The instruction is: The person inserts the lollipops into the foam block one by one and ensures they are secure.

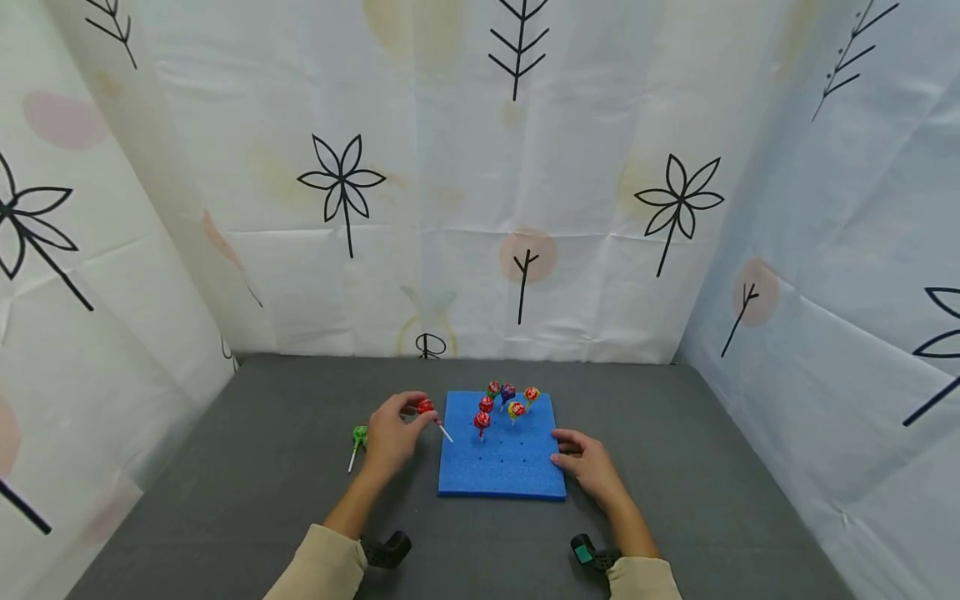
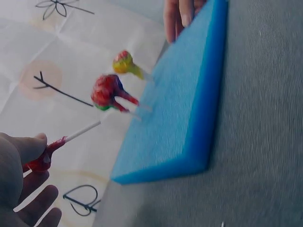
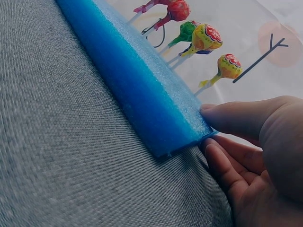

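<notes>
My place looks like a screened booth, a sort of recording set, though I can't tell what kind of building holds it. A pale, creased back sheet (image 1: 450, 125), a left sheet (image 1: 82, 358) and a right sheet (image 1: 810, 400) wall me in on three sides, printed with black plants (image 1: 341, 179) and faint coloured blobs (image 1: 63, 121). They come down to a grey table (image 1: 225, 508) whose surface looks like woven cloth up close. Dark gadgets (image 1: 390, 552) sit at the wrists of my left hand (image 1: 393, 433) and right hand (image 1: 588, 468).
</notes>
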`<state>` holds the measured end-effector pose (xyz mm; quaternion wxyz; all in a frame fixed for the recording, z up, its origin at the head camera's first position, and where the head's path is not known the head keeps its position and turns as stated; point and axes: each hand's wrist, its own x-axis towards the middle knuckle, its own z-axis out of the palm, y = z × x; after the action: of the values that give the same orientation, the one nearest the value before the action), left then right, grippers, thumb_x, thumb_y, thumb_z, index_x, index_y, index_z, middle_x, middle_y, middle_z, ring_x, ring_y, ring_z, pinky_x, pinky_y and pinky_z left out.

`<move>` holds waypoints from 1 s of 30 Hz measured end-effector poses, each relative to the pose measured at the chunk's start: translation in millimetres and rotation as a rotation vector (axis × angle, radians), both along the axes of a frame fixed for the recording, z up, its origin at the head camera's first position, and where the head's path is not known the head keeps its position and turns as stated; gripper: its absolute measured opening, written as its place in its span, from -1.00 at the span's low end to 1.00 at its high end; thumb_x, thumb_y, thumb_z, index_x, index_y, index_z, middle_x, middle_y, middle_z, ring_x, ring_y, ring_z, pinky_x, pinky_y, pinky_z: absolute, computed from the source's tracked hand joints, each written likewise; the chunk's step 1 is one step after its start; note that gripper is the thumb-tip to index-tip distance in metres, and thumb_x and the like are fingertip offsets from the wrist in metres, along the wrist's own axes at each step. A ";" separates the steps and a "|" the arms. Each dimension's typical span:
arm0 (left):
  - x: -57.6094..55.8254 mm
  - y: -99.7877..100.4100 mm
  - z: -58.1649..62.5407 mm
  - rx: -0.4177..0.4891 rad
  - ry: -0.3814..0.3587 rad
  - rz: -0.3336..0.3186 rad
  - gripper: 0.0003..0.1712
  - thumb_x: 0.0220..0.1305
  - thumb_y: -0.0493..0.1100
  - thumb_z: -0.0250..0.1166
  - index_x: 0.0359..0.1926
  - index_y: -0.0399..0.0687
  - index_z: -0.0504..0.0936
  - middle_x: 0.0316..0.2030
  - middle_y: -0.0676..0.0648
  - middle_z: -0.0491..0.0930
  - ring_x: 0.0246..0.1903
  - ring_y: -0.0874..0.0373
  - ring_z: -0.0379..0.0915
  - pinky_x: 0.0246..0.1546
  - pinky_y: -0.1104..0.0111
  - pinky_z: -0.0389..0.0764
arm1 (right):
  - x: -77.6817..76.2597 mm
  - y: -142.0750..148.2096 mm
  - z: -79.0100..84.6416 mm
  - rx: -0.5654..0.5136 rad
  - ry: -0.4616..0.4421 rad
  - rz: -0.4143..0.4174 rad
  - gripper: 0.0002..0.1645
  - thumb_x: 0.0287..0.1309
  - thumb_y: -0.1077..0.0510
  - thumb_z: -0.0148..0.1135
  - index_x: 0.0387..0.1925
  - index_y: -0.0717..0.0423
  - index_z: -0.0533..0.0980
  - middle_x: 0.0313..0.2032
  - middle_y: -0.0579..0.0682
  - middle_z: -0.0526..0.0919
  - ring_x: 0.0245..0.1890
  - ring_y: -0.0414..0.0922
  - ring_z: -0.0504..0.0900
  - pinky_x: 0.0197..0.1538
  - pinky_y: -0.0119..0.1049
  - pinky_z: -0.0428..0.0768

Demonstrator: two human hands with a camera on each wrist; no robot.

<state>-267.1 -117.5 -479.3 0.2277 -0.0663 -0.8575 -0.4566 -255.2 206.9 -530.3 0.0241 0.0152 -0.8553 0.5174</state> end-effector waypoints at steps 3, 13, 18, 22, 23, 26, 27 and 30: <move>5.0 5.7 4.7 0.076 -0.017 -0.042 -0.62 0.11 -0.20 0.47 -0.03 -0.21 0.66 -0.22 -0.09 0.63 -0.23 0.05 0.57 -0.20 0.16 0.60 | 0.9 0.3 0.5 -0.005 0.003 0.002 -0.56 0.16 0.33 0.32 0.10 0.22 0.55 -0.02 0.09 0.62 -0.04 0.01 0.56 0.05 -0.02 0.53; 15.2 22.0 13.7 0.189 -0.035 -0.110 -0.63 0.13 -0.26 0.45 -0.02 -0.17 0.65 -0.20 -0.06 0.63 -0.23 0.08 0.58 -0.17 0.23 0.61 | 2.9 0.3 2.2 -0.022 0.005 0.005 -0.56 0.14 0.34 0.33 0.09 0.26 0.54 -0.02 0.12 0.61 -0.04 0.02 0.56 0.03 -0.05 0.53; 16.9 28.3 13.1 0.209 0.005 -0.156 -0.64 0.09 -0.33 0.45 -0.04 -0.21 0.65 -0.21 -0.06 0.65 -0.23 0.08 0.60 -0.16 0.24 0.61 | 2.9 -0.3 1.3 -0.026 0.005 0.011 -0.56 0.16 0.33 0.32 0.10 0.26 0.54 -0.01 0.12 0.61 -0.04 0.03 0.56 0.04 -0.02 0.52; 18.6 33.1 14.3 0.220 0.036 -0.187 -0.65 0.09 -0.36 0.44 -0.06 -0.27 0.64 -0.22 -0.09 0.64 -0.24 0.07 0.60 -0.16 0.22 0.61 | 2.5 -0.4 0.6 -0.031 0.009 0.011 -0.56 0.15 0.32 0.32 0.10 0.26 0.54 -0.02 0.12 0.61 -0.05 0.03 0.56 0.03 -0.02 0.53; 19.4 34.5 15.2 0.225 0.030 -0.190 -0.66 0.09 -0.35 0.45 -0.06 -0.26 0.64 -0.22 -0.08 0.64 -0.24 0.08 0.60 -0.15 0.22 0.61 | 2.4 -0.3 0.5 -0.031 0.010 0.011 -0.56 0.15 0.32 0.32 0.10 0.26 0.54 -0.02 0.12 0.61 -0.05 0.03 0.56 0.03 -0.02 0.53; 21.2 39.3 17.1 0.221 0.031 -0.196 -0.66 0.09 -0.35 0.45 -0.08 -0.24 0.64 -0.21 -0.07 0.63 -0.22 0.08 0.60 -0.13 0.19 0.61 | 2.1 -0.3 0.5 -0.028 0.012 0.011 -0.56 0.16 0.32 0.32 0.10 0.25 0.54 -0.02 0.11 0.61 -0.05 0.02 0.56 0.03 -0.03 0.53; 21.9 41.0 17.5 0.212 0.039 -0.197 -0.66 0.08 -0.35 0.46 -0.08 -0.24 0.63 -0.21 -0.06 0.62 -0.21 0.08 0.60 -0.12 0.17 0.61 | 2.0 -0.3 0.5 -0.026 0.012 0.011 -0.56 0.16 0.33 0.32 0.10 0.25 0.54 -0.02 0.11 0.61 -0.04 0.02 0.56 0.03 -0.03 0.53; 22.8 47.0 16.9 0.164 0.083 -0.194 -0.67 0.05 -0.35 0.48 -0.12 -0.19 0.65 -0.21 -0.05 0.61 -0.21 0.09 0.60 -0.14 0.14 0.61 | 1.9 -0.3 0.5 -0.023 0.013 0.011 -0.57 0.16 0.33 0.31 0.10 0.25 0.54 -0.01 0.11 0.61 -0.04 0.02 0.56 0.03 -0.03 0.53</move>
<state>-244.3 -70.6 -462.3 0.2225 -0.1487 -0.7968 -0.5418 -253.4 206.6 -529.8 0.0271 0.0233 -0.8490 0.5272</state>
